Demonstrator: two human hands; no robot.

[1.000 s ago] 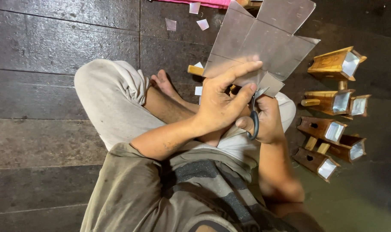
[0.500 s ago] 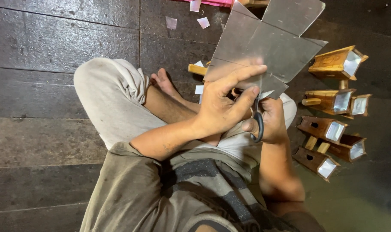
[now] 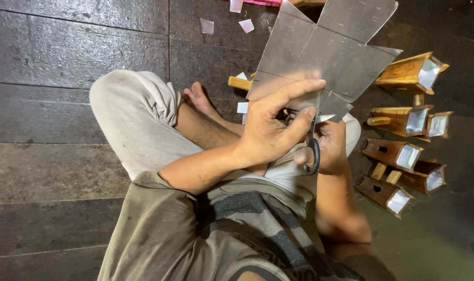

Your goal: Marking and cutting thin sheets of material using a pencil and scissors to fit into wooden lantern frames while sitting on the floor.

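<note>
Since the earlier frame, grey sheet (image 3: 325, 52) sits slightly higher, upper centre. Left hand (image 3: 273, 127) grips its lower edge, fingers spread over it. Right hand (image 3: 328, 145), just right and partly hidden behind, is closed on black-handled scissors (image 3: 313, 148) at the sheet's edge. Wooden holders (image 3: 403, 140) line the right; paper scraps (image 3: 226, 21) lie at the top.

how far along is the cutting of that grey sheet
Done: small offcuts lie on the floor, and the grey sheet has notched edges. In hand: left hand holds the sheet, right hand works scissors at its lower edge. Left: most of the sheet remains whole.
</note>
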